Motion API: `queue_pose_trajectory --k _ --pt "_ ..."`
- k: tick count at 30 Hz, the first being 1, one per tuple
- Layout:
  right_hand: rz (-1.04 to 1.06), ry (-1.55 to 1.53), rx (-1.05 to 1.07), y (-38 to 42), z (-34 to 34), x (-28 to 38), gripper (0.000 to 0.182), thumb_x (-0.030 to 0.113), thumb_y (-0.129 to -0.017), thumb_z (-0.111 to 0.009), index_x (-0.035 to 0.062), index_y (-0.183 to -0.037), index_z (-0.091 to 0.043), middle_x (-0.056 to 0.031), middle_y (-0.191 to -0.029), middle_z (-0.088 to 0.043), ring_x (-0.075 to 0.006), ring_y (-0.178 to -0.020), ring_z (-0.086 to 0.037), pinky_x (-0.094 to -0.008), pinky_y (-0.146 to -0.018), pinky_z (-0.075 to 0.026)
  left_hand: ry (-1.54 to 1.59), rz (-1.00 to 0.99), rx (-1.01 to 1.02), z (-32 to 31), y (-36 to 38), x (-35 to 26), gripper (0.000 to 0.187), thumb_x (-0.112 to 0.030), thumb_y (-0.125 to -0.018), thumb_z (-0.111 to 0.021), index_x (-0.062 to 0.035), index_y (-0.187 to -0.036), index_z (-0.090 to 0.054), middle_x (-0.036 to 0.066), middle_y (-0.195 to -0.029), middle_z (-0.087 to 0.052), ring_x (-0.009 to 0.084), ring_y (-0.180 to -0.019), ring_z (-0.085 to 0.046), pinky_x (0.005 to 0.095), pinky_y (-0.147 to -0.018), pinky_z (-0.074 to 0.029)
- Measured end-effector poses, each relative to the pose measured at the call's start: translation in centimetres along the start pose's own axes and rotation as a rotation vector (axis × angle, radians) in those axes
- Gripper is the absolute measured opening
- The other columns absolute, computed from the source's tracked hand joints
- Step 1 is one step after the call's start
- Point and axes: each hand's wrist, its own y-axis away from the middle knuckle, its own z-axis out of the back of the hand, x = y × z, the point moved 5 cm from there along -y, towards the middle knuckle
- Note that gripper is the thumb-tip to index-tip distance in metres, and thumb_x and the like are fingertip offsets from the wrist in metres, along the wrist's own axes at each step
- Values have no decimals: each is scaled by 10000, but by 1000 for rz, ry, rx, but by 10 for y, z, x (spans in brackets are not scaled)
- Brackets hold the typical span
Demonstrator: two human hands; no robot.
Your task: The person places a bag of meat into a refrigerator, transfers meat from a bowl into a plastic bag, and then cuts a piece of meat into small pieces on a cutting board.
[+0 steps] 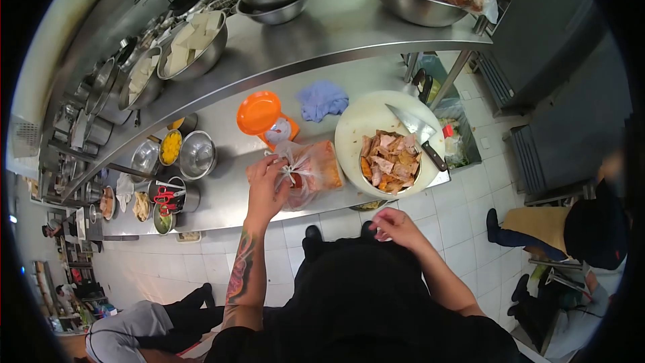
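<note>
My left hand [264,180] is at the left side of a clear plastic bag [306,185], its fingers and thumb around the bag's edge. The bag has a knot at its top and reddish-orange food inside. My right hand [396,226] hangs in the air in front of my body, fingers loosely curled and apart, with nothing visible in it. Right of the bag, a round white cutting board [351,119] carries a bowl of chopped cooked meat [392,161]. A knife [418,129] with a dark handle lies beside the bowl.
Behind the bag stand an orange kitchen scale [261,113] and a crumpled blue cloth [322,100]. Metal bowls [197,154] and red-handled scissors [166,196] are to the left. A metal shelf [322,30] overhangs the counter. Co-workers [594,218] are at right and lower left.
</note>
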Motion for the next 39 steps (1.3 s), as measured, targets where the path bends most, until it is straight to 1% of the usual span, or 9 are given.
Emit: queue_pose_trajectory --k 4,8,14,18,24,27,30,34,39 --pt "552 389 138 -11 -89 104 246 186 -1047 -668 21 -1221 -613 -108 -1020 -740 -193 -809 -720 -360 -762 -607 158 187 -147 7 20 23 447 -18 -843 -715 -56 -1287 -691 182 -1387 -600 398 -1272 -564 481 -1027 -503" --pt "942 748 -8 -64 -164 170 557 99 -952 -704 40 -1461 -485 -207 -1242 -687 -351 -1187 -677 -470 -986 -549 242 465 -339 6 74 59 405 -45 -909 -707 -62 -1312 -674 171 -1426 -572 339 -1308 -580 455 -990 -538" --pt "849 1308 -78 -123 -207 164 721 72 -870 -727 50 -1533 -442 -285 -1284 -647 -470 -1263 -598 -523 -987 -523 472 567 -346 -32 185 111 401 -11 -960 -668 -80 -1353 -636 133 -1415 -580 252 -1200 -643 361 -914 -565" --pt "638 1136 -37 -121 -212 185 672 69 -863 -723 40 -1488 -478 -246 -1181 -701 -441 -1172 -652 -506 -960 -530 657 816 -282 -49 239 129 382 -14 -985 -659 -67 -1362 -633 103 -1379 -617 219 -1167 -655 352 -918 -562" --pt "499 688 -41 -125 -215 147 421 80 -922 -667 77 -1340 -619 -151 -955 -726 -302 -919 -723 -379 -803 -554 1183 1062 -3 -92 251 147 635 -476 -1111 -546 -63 -1580 -432 143 -1500 -582 283 -1331 -588 514 -1025 -543" --pt "610 637 -80 -92 -214 138 334 35 -937 -644 51 -1268 -681 -103 -969 -753 -201 -860 -726 -337 -796 -555 1416 1211 -7 -104 251 151 846 -631 -1071 -507 -83 -1666 -258 174 -1651 -387 371 -1449 -480 628 -1075 -512" --pt "556 383 -15 -61 -198 120 337 42 -944 -635 40 -1278 -678 -103 -1005 -753 -180 -904 -725 -329 -824 -552 1462 1086 89 -85 240 119 798 -623 -1093 -453 -100 -1664 -261 146 -1693 -343 369 -1462 -475 652 -1054 -512" --pt "583 419 -5 -4 -174 113 327 44 -954 -602 30 -1273 -668 -123 -1061 -749 -199 -967 -731 -346 -869 -552 1686 998 140 -101 259 88 620 -445 -1118 -476 -66 -1602 -392 127 -1588 -513 314 -1404 -552 540 -1139 -488" --pt "468 309 -66 77 -104 92 346 38 -873 -623 60 -1206 -713 -149 -1000 -754 -294 -920 -738 -405 -807 -556 1629 1085 334 -122 264 0 541 -360 -1115 -463 -27 -1542 -467 137 -1502 -596 308 -1355 -598 479 -1140 -488"
